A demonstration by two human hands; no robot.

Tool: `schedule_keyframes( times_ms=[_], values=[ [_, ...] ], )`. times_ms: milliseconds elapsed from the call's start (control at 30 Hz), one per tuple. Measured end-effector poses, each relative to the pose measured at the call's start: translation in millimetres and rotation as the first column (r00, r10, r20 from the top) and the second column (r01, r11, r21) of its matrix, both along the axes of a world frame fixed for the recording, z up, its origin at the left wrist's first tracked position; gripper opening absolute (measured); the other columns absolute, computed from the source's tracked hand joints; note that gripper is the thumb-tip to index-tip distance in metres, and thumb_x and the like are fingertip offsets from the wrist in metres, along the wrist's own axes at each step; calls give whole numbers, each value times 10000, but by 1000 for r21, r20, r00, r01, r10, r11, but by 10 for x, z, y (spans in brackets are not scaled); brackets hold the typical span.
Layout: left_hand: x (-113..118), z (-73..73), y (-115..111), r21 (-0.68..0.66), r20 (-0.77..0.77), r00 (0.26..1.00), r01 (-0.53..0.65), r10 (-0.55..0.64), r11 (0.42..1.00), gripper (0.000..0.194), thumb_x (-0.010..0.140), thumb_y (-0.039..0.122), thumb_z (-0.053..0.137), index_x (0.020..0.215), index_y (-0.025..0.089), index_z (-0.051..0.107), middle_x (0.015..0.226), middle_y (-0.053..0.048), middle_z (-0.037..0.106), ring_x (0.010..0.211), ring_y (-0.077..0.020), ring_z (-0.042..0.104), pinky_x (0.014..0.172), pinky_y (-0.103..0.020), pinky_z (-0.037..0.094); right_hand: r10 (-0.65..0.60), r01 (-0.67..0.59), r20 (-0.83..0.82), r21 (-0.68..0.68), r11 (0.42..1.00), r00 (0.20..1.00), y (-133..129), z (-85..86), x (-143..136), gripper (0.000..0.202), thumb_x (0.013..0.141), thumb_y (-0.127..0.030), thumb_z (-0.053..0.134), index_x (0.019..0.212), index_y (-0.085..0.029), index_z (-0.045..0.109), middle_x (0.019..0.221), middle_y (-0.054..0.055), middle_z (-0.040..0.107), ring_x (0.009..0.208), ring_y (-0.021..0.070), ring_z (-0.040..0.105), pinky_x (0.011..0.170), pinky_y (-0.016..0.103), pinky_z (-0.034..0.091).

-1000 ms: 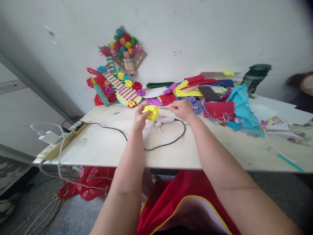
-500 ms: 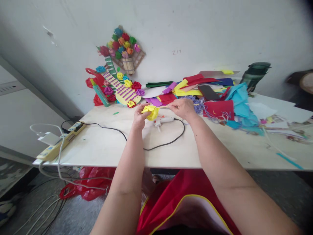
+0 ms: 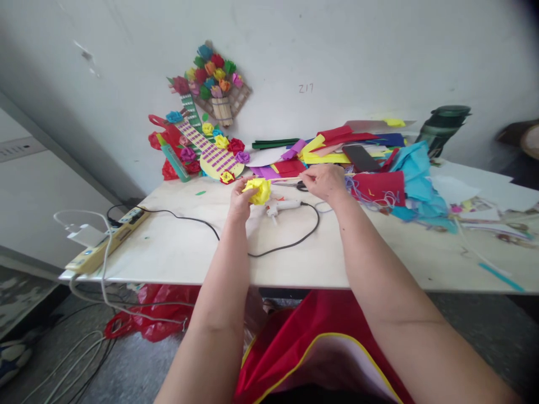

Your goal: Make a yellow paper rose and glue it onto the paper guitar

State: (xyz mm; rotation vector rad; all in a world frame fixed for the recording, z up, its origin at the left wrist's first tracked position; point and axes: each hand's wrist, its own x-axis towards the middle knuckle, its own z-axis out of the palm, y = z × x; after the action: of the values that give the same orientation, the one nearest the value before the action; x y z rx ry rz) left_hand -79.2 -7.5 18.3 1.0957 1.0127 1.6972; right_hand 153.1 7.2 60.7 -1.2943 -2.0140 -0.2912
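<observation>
A crumpled yellow paper flower is held in my left hand, its fingers closed on the flower's left side. To the right, my right hand is closed in a pinch; what its fingertips hold, if anything, is too small to make out. Scissors with dark handles lie beside the right fingertips. Just below the flower and between my hands, a white glue gun rests on the table, its black cord curving toward me.
A yellow power strip with plugs sits at the table's left. Decorated paper guitar and glue bottle stand by the wall. Coloured paper, a dark phone, blue crepe paper and a green bottle lie or stand at the back right.
My right hand has moved slightly right, away from the flower, and the scissors' dark handles now show. The left hand still holds the flower, turned a little.
</observation>
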Motion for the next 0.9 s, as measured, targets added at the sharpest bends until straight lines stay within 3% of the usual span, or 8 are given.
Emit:
schedule_keyframes(
  times_ms=[133, 267, 433, 633, 900],
  values=[
    [2, -26, 30, -30, 22, 1000, 20, -19, 999, 532, 484, 220, 695, 1009, 217, 610, 774, 12, 632, 639, -140, 612, 540, -241, 479, -28, 14, -115, -120, 993, 993, 17, 15, -4, 353, 834, -375, 480, 744, -168, 751, 713, 68, 704, 697, 183, 593, 579, 282, 288],
    [14, -40, 48, -51, 28, 999, 46, -44, 998, 576, 498, 222, 691, 1067, 215, 600, 822, -2, 638, 675, -153, 626, 577, -264, 499, 72, -142, -259, -263, 954, 963, -13, 50, -62, 382, 839, -426, 488, 746, -159, 746, 673, 42, 677, 662, 163, 564, 588, 269, 320],
    [71, 2, 17, -89, 100, 994, 47, -38, 995, 613, 475, 206, 693, 1079, 209, 590, 812, 0, 638, 680, -150, 623, 588, -256, 494, 153, -313, -420, -343, 886, 894, 2, -6, -168, 370, 767, -484, 576, 725, -140, 706, 611, 14, 597, 604, 134, 488, 574, 260, 319],
    [137, 19, -1, -87, 122, 991, 72, -61, 994, 600, 484, 201, 687, 1077, 202, 598, 838, -3, 650, 689, -140, 615, 594, -243, 481, 185, -397, -488, -377, 837, 853, -2, -82, -314, 309, 739, -442, 601, 669, -144, 644, 596, -2, 546, 594, 118, 457, 561, 251, 301],
    [140, -36, 14, -44, -20, 997, 79, -79, 996, 585, 503, 216, 705, 1082, 203, 623, 763, 14, 624, 634, -142, 605, 546, -250, 485, 173, -373, -484, -354, 858, 858, 9, -100, -379, 283, 728, -418, 623, 757, -143, 684, 655, 9, 610, 643, 135, 514, 609, 254, 356]
  ],
)
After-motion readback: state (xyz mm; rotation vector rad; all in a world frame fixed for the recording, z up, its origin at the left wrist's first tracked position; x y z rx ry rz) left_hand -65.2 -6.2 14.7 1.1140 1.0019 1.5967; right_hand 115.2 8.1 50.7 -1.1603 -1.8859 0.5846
